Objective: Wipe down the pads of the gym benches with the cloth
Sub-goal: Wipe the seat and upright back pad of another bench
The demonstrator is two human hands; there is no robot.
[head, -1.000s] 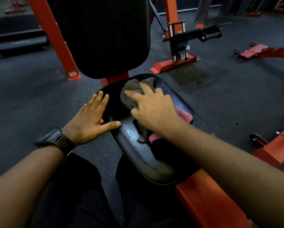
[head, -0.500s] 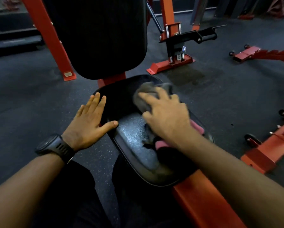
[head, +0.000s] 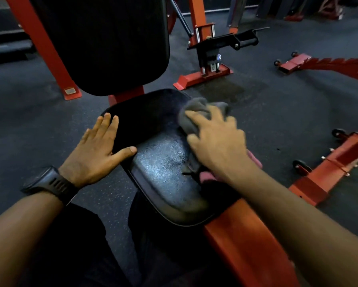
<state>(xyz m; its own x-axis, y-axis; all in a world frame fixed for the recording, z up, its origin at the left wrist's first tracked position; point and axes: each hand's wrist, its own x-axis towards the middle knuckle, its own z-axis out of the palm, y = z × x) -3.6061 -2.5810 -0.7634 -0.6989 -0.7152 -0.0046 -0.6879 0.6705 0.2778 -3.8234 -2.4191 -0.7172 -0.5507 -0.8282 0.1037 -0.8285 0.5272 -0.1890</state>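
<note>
The grey cloth [head: 196, 114] is seen bunched at the right edge of the seat pad [head: 159, 175], just right of the frame's centre; it is pressed onto the pad by the right hand [head: 217, 146], whose fingers are laid out nearly straight and spread over the fabric rather than closed round it; a strip of pink [head: 207, 176] is glimpsed beneath the heel of that hand, and whether it belongs to the same cloth cannot be told; the left hand [head: 99, 150] is planted flat on the pad's left edge, left of centre, fingers straight and together, thumb stretched across the pad's surface, nothing held; a black watch [head: 49, 183] is worn on that wrist, at lower left; a pale sheen is caught on the seat pad between the two hands; the black back pad [head: 111, 44] is seen upright above it, filling the upper left; the red frame [head: 244, 241] is seen running from under the seat pad toward the lower right; dark speckled flooring [head: 277, 121] is spread all around.
</note>
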